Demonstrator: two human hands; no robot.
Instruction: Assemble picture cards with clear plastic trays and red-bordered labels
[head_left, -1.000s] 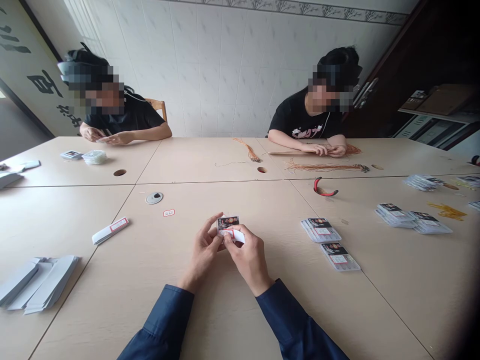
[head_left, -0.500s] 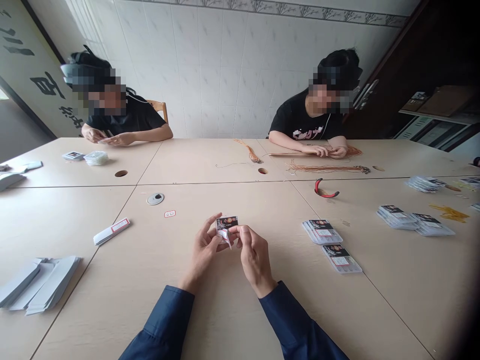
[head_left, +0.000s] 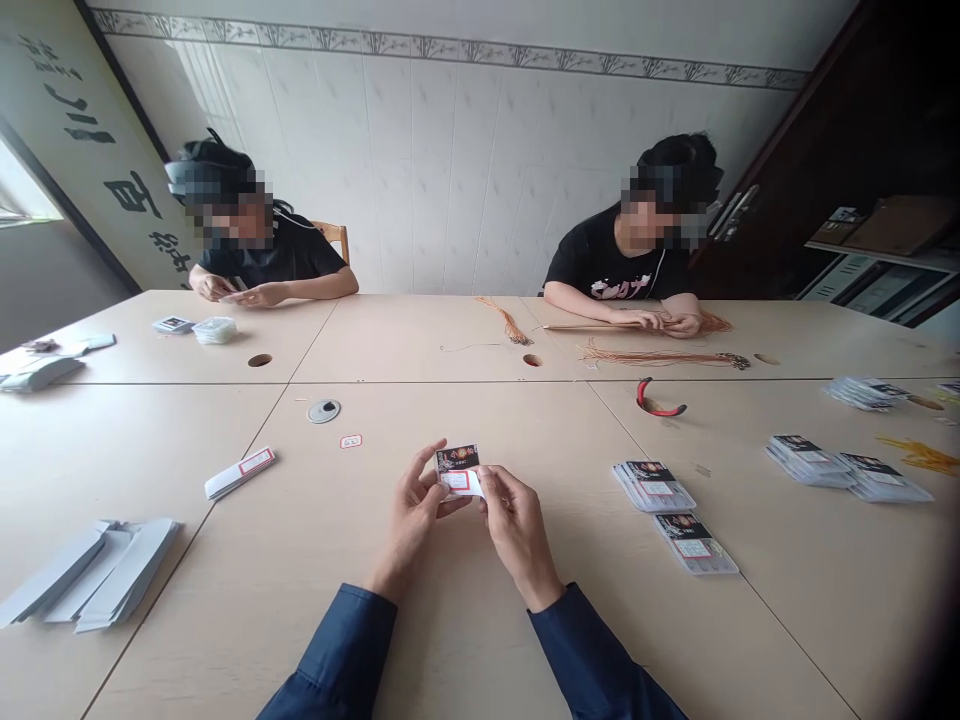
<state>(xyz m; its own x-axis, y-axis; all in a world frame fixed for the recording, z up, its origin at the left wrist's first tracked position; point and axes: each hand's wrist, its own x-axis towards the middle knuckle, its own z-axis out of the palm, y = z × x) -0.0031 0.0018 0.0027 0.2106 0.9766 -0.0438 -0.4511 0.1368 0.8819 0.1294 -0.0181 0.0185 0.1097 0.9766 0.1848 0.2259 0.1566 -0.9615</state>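
Note:
My left hand [head_left: 411, 512] is closed round the left side of a small flat case with a black printed card [head_left: 457, 457], held above the table. A white label with a red border [head_left: 459, 481] lies across the lower part of the case. The thumb and fingers of my right hand [head_left: 517, 518] pinch the right end of that label, beside the case. On the table to the right, a stack of similar clear plastic cases [head_left: 654, 486] carries black cards and red-bordered labels. Another such stack [head_left: 697, 545] overlaps its near corner.
Folded white paper strips [head_left: 124, 575] and a label strip [head_left: 240, 473] lie left. Red-handled pliers [head_left: 660, 405] stick up from a table hole. More cases [head_left: 810, 462] sit far right. Across the table, two people work, one with orange cords [head_left: 667, 355].
The label has gone from curled and standing off the case to spread flat across it. My right hand has shifted slightly down and right, and the camera has tilted up a little.

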